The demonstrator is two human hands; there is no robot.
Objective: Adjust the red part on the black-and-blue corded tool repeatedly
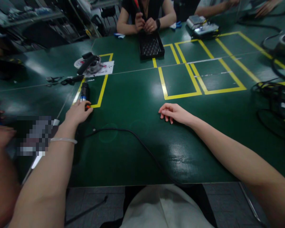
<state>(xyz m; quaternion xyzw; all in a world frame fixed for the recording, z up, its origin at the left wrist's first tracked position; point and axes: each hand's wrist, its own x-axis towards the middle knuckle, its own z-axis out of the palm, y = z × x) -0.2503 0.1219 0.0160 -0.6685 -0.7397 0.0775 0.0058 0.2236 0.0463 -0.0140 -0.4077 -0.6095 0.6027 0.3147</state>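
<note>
My left hand [77, 112] is closed around a cylindrical tool [85, 90] with a black end and a blue band, at the left part of the green table. An orange bit shows beside the thumb; the rest of the tool is hidden under my palm. My right hand [172, 112] is over the middle of the table, its fingers loosely bent and a little apart, holding nothing. A thin black cable [133, 133] runs from near my left wrist to the table's front edge.
Yellow tape [184, 95] outlines boxes on the green table [133, 95]. Beyond my left hand lie a roll with a black tool [89, 63] and a paper label [106, 67]. A person sits opposite behind a black tray [151, 47]. Coiled cables [273, 95] lie right; another person's arm [1, 158], left.
</note>
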